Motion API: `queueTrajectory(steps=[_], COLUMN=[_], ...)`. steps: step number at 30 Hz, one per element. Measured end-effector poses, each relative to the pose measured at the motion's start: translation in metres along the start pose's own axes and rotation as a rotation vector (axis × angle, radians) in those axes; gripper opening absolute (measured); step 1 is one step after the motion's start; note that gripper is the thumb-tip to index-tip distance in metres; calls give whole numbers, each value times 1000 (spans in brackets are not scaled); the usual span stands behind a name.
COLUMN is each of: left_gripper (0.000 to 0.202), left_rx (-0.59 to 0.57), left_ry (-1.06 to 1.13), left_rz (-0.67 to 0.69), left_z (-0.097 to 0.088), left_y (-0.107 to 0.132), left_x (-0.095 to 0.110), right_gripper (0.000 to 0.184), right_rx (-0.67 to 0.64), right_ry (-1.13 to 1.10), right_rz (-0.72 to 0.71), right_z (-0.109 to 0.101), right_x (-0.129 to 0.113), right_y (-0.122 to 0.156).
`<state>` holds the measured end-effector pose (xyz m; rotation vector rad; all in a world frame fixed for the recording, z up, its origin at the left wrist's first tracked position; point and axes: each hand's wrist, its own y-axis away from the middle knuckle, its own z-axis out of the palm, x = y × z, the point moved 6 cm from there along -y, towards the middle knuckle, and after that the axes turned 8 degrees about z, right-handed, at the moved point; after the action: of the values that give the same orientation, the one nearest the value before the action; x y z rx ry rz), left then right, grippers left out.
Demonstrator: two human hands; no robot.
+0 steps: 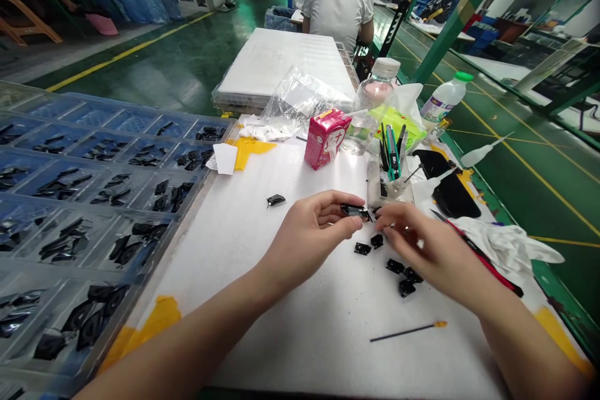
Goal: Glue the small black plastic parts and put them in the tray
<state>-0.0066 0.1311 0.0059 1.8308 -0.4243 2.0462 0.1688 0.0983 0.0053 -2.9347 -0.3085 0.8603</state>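
My left hand pinches a small black plastic part between thumb and fingers above the white foam mat. My right hand is blurred, its fingertips reaching the right end of that part. Whether they grip it, I cannot tell. Several similar black pieces lie on the mat just below my hands. Left of them sits a lone glossy black piece. A thin black stick with an orange tip lies nearer me.
A blue compartment tray of black parts borders the mat's left side. Beyond my hands stand a pink carton, a tool-filled cup and a plastic bag. White gloves lie right. A seated person works farther ahead.
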Motion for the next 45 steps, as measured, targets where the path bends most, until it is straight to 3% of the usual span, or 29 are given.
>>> queueTrajectory(steps=[2, 5, 10, 15, 18, 25, 29, 32, 35, 45], left_gripper=[21, 21, 20, 21, 20, 20, 20, 21, 21, 21], left_rx=[1, 8, 20, 13, 13, 12, 11, 13, 13, 7], left_ry=[1, -4, -5, -22, -32, 0, -6, -8, -1, -7], left_rz=[9, 14, 7, 1, 5, 8, 8, 9, 10, 5], left_z=[0, -1, -2, -3, -3, -2, -2, -2, -2, -2], left_y=[-1, -1, -2, 0, 0, 0, 0, 0, 0, 0], left_x=[0, -1, -1, -1, -1, 0, 0, 1, 2, 1], right_gripper=[22, 22, 16, 29, 35, 18, 27, 33, 32, 23], right_rx=[-104, -115, -268, -227, -292, -431, -395, -479, -511, -419], right_ry=[124, 211, 113, 134, 131, 60, 49, 79, 158, 278], right_rz=[-77, -144, -131, -192, -179, -69, -115, -148, -166, -219], right_z=[14, 22, 21, 21, 28, 27, 21, 26, 31, 38], right_x=[-9, -16, -20, -18, -13, -11, -17, -22, -24, -22], right_y=[6, 10, 17, 18, 18, 22, 24, 32, 38, 38])
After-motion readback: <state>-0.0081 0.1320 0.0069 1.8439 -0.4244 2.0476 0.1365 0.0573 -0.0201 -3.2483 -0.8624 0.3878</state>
